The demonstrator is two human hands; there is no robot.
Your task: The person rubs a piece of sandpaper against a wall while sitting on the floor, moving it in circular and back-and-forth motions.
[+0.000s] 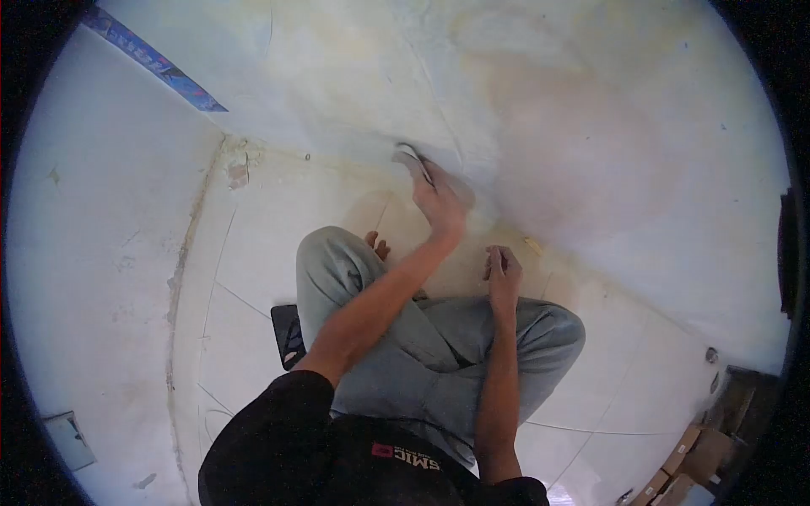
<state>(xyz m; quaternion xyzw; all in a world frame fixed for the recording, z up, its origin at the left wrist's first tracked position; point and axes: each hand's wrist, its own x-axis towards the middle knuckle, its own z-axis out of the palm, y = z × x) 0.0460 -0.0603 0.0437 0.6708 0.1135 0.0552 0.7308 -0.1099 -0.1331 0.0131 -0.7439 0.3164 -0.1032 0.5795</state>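
Shirt (278,443); left hand (440,202) near wall's edge (582,260)

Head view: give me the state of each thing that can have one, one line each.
Left hand: closed on the pad, at the wall's foot
Pad: gripped, edge curved
Right hand: fingers loosely curled; any contents unclear
Wall: patchily discoloured
Dark phone-like slab: on the floor; on or off unclear
Boxes: open or shut unclear
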